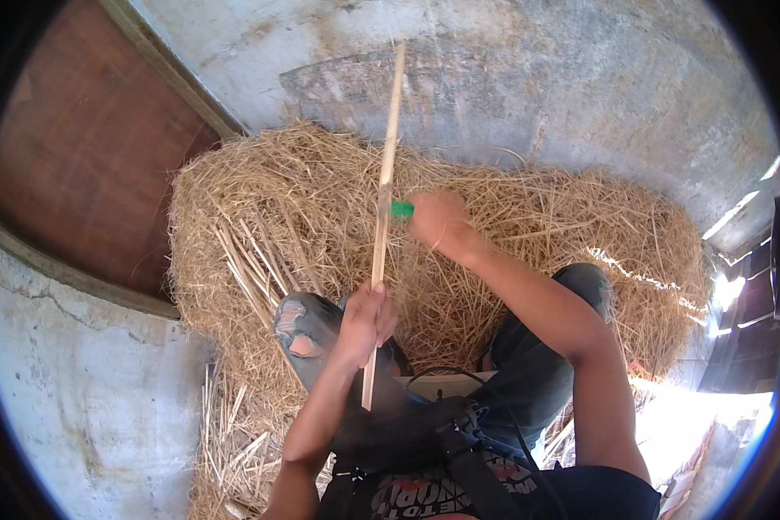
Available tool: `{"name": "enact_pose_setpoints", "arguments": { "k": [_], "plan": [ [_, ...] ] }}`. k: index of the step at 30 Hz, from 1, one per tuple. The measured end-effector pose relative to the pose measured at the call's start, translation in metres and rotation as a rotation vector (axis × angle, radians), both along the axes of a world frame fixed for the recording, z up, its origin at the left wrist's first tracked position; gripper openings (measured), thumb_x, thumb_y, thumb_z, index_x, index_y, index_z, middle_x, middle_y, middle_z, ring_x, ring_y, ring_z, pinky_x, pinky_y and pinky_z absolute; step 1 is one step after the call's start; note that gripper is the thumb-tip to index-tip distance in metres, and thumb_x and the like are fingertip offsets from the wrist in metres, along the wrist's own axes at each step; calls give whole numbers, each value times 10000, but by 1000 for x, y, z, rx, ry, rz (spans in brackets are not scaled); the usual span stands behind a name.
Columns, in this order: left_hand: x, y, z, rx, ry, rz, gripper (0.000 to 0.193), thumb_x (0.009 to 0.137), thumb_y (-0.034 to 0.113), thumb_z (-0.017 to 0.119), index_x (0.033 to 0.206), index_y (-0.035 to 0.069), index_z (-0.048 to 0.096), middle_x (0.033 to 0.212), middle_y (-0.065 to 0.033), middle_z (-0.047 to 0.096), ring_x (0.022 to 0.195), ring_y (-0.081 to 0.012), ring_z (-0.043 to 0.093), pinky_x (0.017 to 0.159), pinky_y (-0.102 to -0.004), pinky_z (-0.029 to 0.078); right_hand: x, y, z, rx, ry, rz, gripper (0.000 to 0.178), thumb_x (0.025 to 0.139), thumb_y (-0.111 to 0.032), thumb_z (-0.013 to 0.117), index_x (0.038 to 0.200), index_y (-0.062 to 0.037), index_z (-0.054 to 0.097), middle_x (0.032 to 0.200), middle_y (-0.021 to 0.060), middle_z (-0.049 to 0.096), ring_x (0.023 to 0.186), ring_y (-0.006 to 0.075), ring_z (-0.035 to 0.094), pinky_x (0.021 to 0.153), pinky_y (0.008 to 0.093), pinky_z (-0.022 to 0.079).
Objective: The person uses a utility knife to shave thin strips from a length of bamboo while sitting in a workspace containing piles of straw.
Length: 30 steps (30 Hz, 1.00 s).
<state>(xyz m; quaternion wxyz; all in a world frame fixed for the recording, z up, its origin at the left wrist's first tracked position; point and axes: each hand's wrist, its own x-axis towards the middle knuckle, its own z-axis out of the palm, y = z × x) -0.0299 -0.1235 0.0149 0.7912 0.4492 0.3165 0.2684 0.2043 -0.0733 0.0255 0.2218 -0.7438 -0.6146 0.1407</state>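
Note:
A long, pale strip (388, 160) that looks like split bamboo or wood stands nearly upright in the view, leaning a little to the right at its far end. My left hand (366, 326) is closed round its lower part, and a short end sticks out below the fist. My right hand (440, 222) is a closed fist to the right of the strip's middle. From that fist a small green piece (402, 209) points left and reaches the strip, or nearly so. The rest of the green thing is hidden in my fingers, so I cannot tell its kind.
Straw (511, 208) lies heaped ahead of my knees against a stained grey wall (537, 87). Several thin strips (251, 256) rest on it at the left, with more loose pieces (234, 433) at lower left. A brown panel (95, 139) fills the upper left.

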Motion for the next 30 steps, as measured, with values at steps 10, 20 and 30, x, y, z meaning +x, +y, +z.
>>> {"name": "enact_pose_setpoints", "arguments": {
  "k": [10, 20, 30],
  "plan": [
    [2, -24, 0, -186, 10, -121, 282, 1095, 374, 484, 978, 119, 462, 558, 34, 316, 398, -72, 269, 381, -239, 210, 88, 30, 6, 56, 159, -466, 155, 897, -111, 630, 943, -34, 756, 886, 214, 738, 835, 372, 737, 748, 486, 585],
    [-67, -22, 1, -65, 41, -359, 339, 1086, 385, 501, 927, 88, 461, 560, 35, 335, 410, -72, 296, 405, -232, 266, 201, 12, 4, 223, 106, -792, 195, 836, -109, 645, 949, 12, 748, 947, 262, 740, 922, 398, 733, 832, 465, 588],
    [-122, -22, -1, 31, 222, 67, 306, 1098, 355, 479, 958, 84, 498, 572, 47, 345, 428, -69, 295, 410, -233, 272, 168, 5, 9, 188, 34, -531, 221, 833, -139, 636, 951, 10, 749, 868, 244, 728, 777, 365, 715, 735, 464, 583]
  ]
}}
